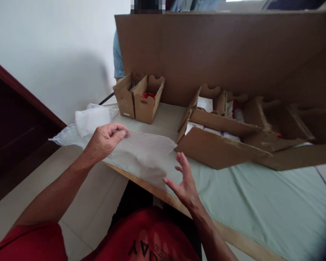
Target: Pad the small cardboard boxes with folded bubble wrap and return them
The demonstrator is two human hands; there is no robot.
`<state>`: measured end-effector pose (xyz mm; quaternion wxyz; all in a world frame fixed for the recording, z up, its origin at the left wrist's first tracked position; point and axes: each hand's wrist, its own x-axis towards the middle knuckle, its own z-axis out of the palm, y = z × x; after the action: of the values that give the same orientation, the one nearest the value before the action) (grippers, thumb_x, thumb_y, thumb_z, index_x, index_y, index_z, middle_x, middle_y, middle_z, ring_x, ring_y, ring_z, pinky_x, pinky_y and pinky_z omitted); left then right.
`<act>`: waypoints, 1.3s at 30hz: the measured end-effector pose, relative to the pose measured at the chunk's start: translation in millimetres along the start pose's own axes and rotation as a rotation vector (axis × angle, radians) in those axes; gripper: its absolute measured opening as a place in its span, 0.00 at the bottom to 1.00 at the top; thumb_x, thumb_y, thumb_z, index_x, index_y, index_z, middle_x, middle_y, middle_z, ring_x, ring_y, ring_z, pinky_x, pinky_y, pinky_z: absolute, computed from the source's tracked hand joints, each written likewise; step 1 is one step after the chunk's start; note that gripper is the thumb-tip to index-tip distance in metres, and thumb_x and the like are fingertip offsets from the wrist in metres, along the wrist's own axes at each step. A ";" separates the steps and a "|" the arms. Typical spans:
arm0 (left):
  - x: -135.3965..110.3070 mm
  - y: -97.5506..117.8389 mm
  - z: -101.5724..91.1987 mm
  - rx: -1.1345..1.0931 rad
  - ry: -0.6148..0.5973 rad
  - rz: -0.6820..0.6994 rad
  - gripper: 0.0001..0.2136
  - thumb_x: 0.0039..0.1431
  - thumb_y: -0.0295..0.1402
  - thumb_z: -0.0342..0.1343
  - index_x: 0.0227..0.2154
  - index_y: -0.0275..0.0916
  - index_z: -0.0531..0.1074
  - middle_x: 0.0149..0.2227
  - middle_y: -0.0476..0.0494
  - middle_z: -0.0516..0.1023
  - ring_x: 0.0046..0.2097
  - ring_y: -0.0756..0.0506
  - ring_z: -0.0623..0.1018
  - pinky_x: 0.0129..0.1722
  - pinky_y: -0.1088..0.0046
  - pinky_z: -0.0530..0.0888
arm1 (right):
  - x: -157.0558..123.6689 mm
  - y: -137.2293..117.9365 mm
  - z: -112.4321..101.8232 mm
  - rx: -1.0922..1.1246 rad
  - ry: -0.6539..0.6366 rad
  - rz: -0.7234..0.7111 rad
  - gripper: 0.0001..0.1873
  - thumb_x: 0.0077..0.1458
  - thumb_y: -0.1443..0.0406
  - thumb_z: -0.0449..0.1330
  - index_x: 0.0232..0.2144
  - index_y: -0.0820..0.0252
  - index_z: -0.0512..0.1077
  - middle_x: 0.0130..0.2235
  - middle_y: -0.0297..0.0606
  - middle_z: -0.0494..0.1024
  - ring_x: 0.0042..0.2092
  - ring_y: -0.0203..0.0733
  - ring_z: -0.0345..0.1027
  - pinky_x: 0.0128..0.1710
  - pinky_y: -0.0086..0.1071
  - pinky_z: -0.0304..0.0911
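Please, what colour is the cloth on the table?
Pale green; the wrinkled fabric cloth shows best in the head view.

I've got a see-thru greyish plastic sheet [145, 145] near ctr w/ fine ribbed patt., milky-white plastic wrap [91, 121] at 9 o'clock. Cardboard cartons [217, 149] at 3 read brn to me, boxes [194, 126] inside white w/ purple trim; packet [149, 95] at 11, bright red. Tablecloth [260, 197] at 4's pale grn, shirt [154, 230] at 6 red w/ blk lettering, sleeve [118, 56] at 11 lt. blue.
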<state>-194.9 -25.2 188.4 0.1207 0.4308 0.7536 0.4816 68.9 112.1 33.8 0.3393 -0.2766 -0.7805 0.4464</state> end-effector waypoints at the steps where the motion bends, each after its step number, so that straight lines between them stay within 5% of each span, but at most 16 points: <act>1: -0.8 11.7 6.1 -0.026 -0.057 0.001 0.10 0.60 0.39 0.57 0.33 0.38 0.79 0.34 0.44 0.85 0.38 0.45 0.83 0.42 0.69 0.80 | 4.7 -8.7 3.1 0.061 0.003 -0.004 0.57 0.49 0.44 0.70 0.73 0.49 0.49 0.72 0.53 0.57 0.69 0.62 0.59 0.58 0.57 0.67; 3: -0.4 30.7 17.8 -0.079 -0.178 -0.006 0.10 0.60 0.39 0.58 0.32 0.38 0.79 0.33 0.44 0.85 0.38 0.45 0.83 0.43 0.68 0.81 | 11.1 -20.8 5.4 0.177 0.051 0.026 0.57 0.49 0.45 0.71 0.72 0.48 0.49 0.70 0.53 0.61 0.67 0.60 0.61 0.57 0.54 0.67; 6: 7.4 44.3 31.7 -0.128 -0.356 -0.026 0.10 0.59 0.39 0.58 0.33 0.38 0.78 0.33 0.44 0.84 0.36 0.45 0.83 0.41 0.67 0.81 | 10.8 -23.9 -8.1 0.312 0.185 0.145 0.35 0.54 0.50 0.69 0.60 0.51 0.67 0.50 0.45 0.79 0.51 0.50 0.75 0.49 0.45 0.71; 9: 29.2 35.7 48.3 -0.130 -0.544 -0.096 0.09 0.57 0.39 0.59 0.34 0.38 0.77 0.32 0.43 0.84 0.35 0.45 0.83 0.37 0.68 0.80 | 1.2 -15.0 -40.5 0.430 0.281 0.274 0.15 0.54 0.54 0.68 0.39 0.55 0.75 0.31 0.33 0.77 0.33 0.39 0.72 0.37 0.35 0.69; 12: 58.8 11.8 79.8 -0.015 -0.733 -0.145 0.07 0.56 0.35 0.58 0.35 0.38 0.77 0.30 0.43 0.84 0.33 0.46 0.82 0.34 0.70 0.79 | -10.1 -1.6 -75.4 0.445 0.287 0.375 0.12 0.51 0.56 0.68 0.31 0.57 0.74 0.24 0.30 0.73 0.27 0.35 0.67 0.32 0.32 0.65; 14: 72.4 -4.5 107.1 0.162 -0.732 -0.031 0.06 0.56 0.31 0.56 0.34 0.38 0.77 0.30 0.44 0.83 0.32 0.46 0.81 0.34 0.69 0.78 | -16.2 9.7 -92.0 0.398 0.283 0.435 0.13 0.49 0.55 0.68 0.28 0.57 0.74 0.23 0.30 0.72 0.25 0.34 0.64 0.29 0.30 0.62; 16: 72.8 -16.3 133.0 0.323 -0.602 0.139 0.08 0.57 0.27 0.54 0.36 0.37 0.77 0.34 0.42 0.83 0.35 0.43 0.81 0.39 0.64 0.78 | -21.7 23.3 -101.9 0.332 0.315 0.490 0.14 0.46 0.54 0.68 0.27 0.58 0.73 0.22 0.29 0.70 0.24 0.33 0.61 0.26 0.29 0.59; 19: 42.4 -27.0 159.9 0.386 -0.434 0.314 0.12 0.60 0.25 0.50 0.42 0.36 0.77 0.45 0.36 0.82 0.48 0.37 0.80 0.52 0.53 0.75 | -31.0 43.6 -108.0 0.214 0.365 0.566 0.16 0.45 0.52 0.66 0.27 0.58 0.72 0.21 0.29 0.69 0.23 0.33 0.58 0.22 0.29 0.54; 26: -62.3 -62.3 186.1 0.396 -0.656 0.807 0.15 0.65 0.32 0.56 0.53 0.39 0.75 0.62 0.33 0.74 0.65 0.33 0.70 0.62 0.47 0.70 | -45.4 57.7 -114.7 0.060 0.310 0.610 0.17 0.50 0.51 0.62 0.31 0.59 0.73 0.23 0.33 0.72 0.23 0.36 0.62 0.22 0.30 0.56; 33: -61.7 -73.1 191.0 0.435 -0.789 0.715 0.17 0.63 0.32 0.58 0.55 0.38 0.75 0.65 0.31 0.71 0.67 0.32 0.67 0.65 0.44 0.66 | -45.9 24.1 -103.6 0.308 0.280 0.603 0.15 0.52 0.53 0.66 0.32 0.58 0.72 0.23 0.29 0.70 0.21 0.31 0.60 0.19 0.27 0.59; 39: -65.0 -66.0 193.2 0.389 -0.763 0.670 0.19 0.58 0.30 0.61 0.53 0.39 0.76 0.62 0.31 0.73 0.66 0.31 0.69 0.65 0.46 0.66 | -9.7 0.1 -43.9 0.482 0.092 0.535 0.16 0.51 0.53 0.66 0.36 0.55 0.69 0.24 0.25 0.71 0.20 0.31 0.63 0.17 0.25 0.62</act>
<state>-75.8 34.3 20.5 0.1437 0.8062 0.5527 0.1548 109.0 127.4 47.3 0.3009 -0.4029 -0.5369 0.6774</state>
